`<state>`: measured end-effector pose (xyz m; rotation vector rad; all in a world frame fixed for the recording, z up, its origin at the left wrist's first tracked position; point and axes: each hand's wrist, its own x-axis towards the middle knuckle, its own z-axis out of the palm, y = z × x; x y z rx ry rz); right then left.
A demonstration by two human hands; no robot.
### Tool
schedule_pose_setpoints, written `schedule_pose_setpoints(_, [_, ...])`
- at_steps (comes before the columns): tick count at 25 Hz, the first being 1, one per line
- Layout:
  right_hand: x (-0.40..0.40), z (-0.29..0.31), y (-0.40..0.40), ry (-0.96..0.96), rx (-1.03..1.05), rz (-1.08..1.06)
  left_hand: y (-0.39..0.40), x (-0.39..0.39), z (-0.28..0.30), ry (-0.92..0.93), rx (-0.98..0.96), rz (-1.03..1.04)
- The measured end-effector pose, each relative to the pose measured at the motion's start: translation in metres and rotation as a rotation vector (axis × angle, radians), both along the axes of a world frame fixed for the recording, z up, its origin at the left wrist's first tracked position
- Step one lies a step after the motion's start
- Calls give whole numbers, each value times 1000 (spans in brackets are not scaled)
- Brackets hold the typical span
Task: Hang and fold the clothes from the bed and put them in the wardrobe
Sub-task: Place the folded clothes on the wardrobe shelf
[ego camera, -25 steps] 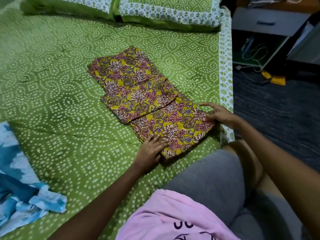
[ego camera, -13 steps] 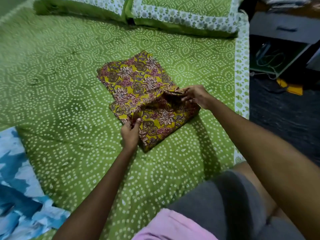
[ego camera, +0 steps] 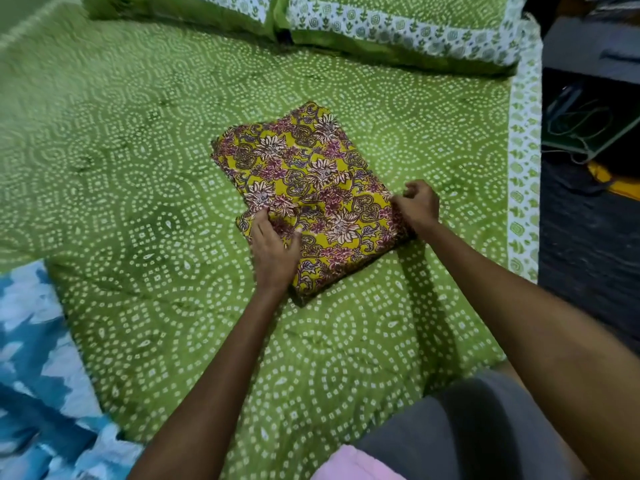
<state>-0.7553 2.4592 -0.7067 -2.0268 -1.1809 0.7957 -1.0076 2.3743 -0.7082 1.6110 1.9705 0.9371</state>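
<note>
left hand (ego camera: 273, 252): fingers together and straight, thumb spread out to the side, palm down flat on the near-left corner of the folded yellow floral garment (ego camera: 311, 195), pressing it. right hand (ego camera: 417, 204): fingers curled, pinching the fabric edge at the garment's right side; exact fingertip contact hard to make out. garment is a compact folded rectangle lying flat on the green dotted bedsheet (ego camera: 138, 202), roughly mid-bed, angled diagonally. both forearms reach in from the bottom of the view. blue and white tie-dye cloth (ego camera: 41, 375) lies on the bed at lower left, well apart from the garment. two green pillows with white printed borders (ego camera: 381, 26) at the head of the bed. dark floor (ego camera: 588, 237) off the bed's right edge.
</note>
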Motion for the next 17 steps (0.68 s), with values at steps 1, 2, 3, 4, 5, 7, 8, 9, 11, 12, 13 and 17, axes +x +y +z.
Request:
schedule_pose_setpoints(1, [4,0,-5,-23,-49,-4,-11,5,-4,112,77,-107])
schedule_pose_setpoints(2, [7,1,-8,-17,-107,31,-23,12,-6,247,96,-256])
schedule_pose_setpoints(3, [8,3,-11,-10,-158,81,-33,20,-9,392,39,-405])
schedule_pose_setpoints(4, [9,6,-13,-12,-196,118,-42,27,-12,531,-59,-506])
schedule_pose_setpoints(5, [9,9,-15,-33,-227,136,-48,34,-17,631,-147,-537])
schedule_pose_setpoints(7, [10,10,-20,-94,-287,145,-55,41,-23,712,-249,-461])
schedule_pose_setpoints(8, [10,10,-22,-111,-299,144,-55,43,-23,740,-270,-442])
schedule_pose_setpoints(9, [9,12,-26,-101,-299,135,-56,44,-23,768,-277,-445])
schedule_pose_setpoints(11, [7,15,-36,-34,-278,114,-54,39,-21,824,-266,-487])
schedule_pose_setpoints(12, [7,15,-41,20,-273,108,-53,35,-20,839,-245,-502])
schedule_pose_setpoints(13, [9,16,-48,116,-290,99,-52,29,-18,844,-213,-521])
schedule_pose_setpoints(17, [15,10,-99,470,-535,156,-67,-8,-1,858,-174,-725])
